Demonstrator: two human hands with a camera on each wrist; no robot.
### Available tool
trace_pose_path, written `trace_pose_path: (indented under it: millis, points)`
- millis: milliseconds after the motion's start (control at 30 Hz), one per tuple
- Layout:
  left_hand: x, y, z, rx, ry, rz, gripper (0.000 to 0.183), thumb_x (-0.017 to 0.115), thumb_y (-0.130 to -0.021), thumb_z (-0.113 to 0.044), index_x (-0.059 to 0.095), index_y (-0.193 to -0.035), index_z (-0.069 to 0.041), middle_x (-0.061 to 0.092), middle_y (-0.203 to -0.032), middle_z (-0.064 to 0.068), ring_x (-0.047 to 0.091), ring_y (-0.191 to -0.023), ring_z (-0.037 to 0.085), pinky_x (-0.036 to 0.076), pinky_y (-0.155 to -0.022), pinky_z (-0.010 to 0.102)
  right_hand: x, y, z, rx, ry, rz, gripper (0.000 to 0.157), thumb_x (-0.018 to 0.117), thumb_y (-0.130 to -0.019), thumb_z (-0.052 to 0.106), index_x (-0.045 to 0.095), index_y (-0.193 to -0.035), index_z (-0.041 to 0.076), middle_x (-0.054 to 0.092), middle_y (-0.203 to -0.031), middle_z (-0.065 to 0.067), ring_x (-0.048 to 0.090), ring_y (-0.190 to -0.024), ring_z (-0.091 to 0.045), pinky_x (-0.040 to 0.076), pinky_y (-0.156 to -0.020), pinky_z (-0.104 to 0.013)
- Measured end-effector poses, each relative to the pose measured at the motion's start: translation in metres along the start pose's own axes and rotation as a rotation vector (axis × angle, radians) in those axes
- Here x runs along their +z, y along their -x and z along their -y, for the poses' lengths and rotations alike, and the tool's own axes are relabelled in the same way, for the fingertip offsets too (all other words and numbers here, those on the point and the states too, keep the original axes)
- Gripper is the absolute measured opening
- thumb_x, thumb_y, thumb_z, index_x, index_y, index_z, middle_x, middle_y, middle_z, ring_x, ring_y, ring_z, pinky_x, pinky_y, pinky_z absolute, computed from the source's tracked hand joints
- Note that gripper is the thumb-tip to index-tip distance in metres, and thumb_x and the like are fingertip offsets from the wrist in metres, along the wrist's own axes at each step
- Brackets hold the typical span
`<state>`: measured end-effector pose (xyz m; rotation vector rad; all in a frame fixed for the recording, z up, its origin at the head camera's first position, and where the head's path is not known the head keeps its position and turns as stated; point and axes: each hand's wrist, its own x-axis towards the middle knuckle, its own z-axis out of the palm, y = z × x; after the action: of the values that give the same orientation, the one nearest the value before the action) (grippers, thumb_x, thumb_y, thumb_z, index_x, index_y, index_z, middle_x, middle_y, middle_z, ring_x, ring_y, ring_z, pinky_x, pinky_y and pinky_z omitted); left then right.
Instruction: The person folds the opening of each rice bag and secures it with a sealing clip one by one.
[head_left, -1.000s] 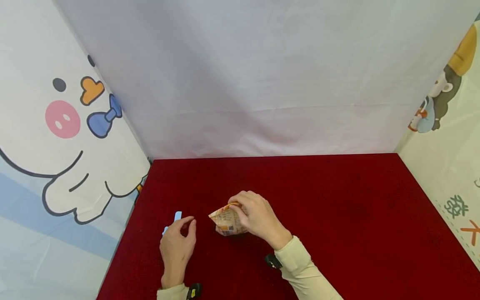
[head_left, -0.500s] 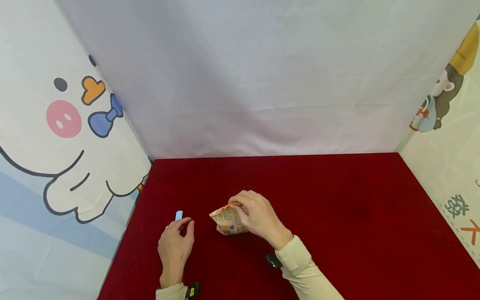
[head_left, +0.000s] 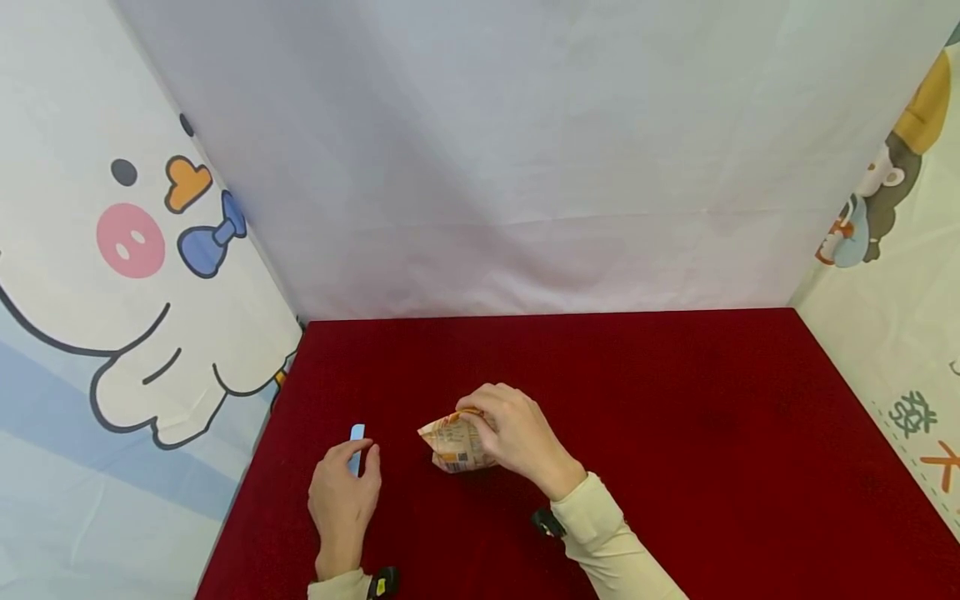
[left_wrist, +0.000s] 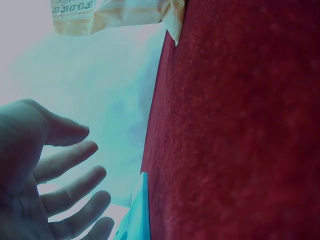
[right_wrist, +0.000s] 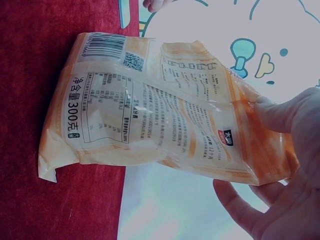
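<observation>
Right hand (head_left: pixel 513 429) pinching bag (head_left: pixel 450 444) by top, hold apparently made; left hand (head_left: pixel 342 493) hovering loosely spread near blue strip (head_left: pixel 357 432), not yet taken.

The head camera looks forward and down over the red table (head_left: pixel 660 400), from far enough back to take in the left hand (head_left: pixel 343 504), the right hand (head_left: pixel 517 433) and the back cloth (head_left: pixel 540 150). The left wrist camera sits low beside its hand, turned sideways so that the table stands upright on the right; washed-out light makes its background hard to read. The right wrist camera, also sideways, faces the printed bag (right_wrist: pixel 150 110) from close by, the cartoon bird (right_wrist: pixel 200 30) behind. Bag and blue strip (head_left: pixel 357 432) appear in all three; head and right wrist share the bird.
</observation>
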<state>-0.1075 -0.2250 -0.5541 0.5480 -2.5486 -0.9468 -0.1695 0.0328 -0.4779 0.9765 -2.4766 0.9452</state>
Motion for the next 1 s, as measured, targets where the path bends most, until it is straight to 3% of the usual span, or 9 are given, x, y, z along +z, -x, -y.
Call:
trace_pose_path:
  millis: [200, 733, 1000]
  points:
    - [-0.0014, -0.0006, 0.0007, -0.056, 0.011, -0.039, 0.022, 0.072, -0.098, -0.029, 0.083, -0.113, -0.016, 0.076, -0.128, 0.013, 0.069, -0.116, 0.042, 0.055, -0.087, 0.064, 0.0005, 0.0006, -0.0005, -0.009, -0.009, -0.010, 0.010, 0.077, -0.098, 0.012, 0.081, -0.107, 0.013, 0.079, -0.103, 0.002, 0.071, -0.089, -0.013, 0.059, -0.076, -0.028]
    - [-0.0031, 0.0010, 0.0011, -0.094, -0.020, 0.019, 0.029, 0.070, -0.099, -0.032, 0.081, -0.117, -0.013, 0.075, -0.128, 0.018, 0.070, -0.112, 0.044, 0.055, -0.085, 0.063, 0.0003, 0.0018, -0.0015, -0.011, -0.023, -0.016, 0.010, 0.078, -0.098, 0.011, 0.082, -0.107, 0.011, 0.079, -0.104, 0.002, 0.072, -0.092, -0.014, 0.061, -0.078, -0.029]
    - [-0.0039, -0.0001, 0.0016, -0.117, -0.018, 0.016, 0.029, 0.069, -0.099, -0.033, 0.081, -0.118, -0.014, 0.074, -0.129, 0.018, 0.071, -0.110, 0.044, 0.056, -0.083, 0.063, 0.0000, 0.0028, -0.0036, -0.013, -0.017, -0.017, 0.010, 0.078, -0.098, 0.011, 0.082, -0.107, 0.012, 0.080, -0.104, 0.002, 0.072, -0.092, -0.014, 0.061, -0.078, -0.029]
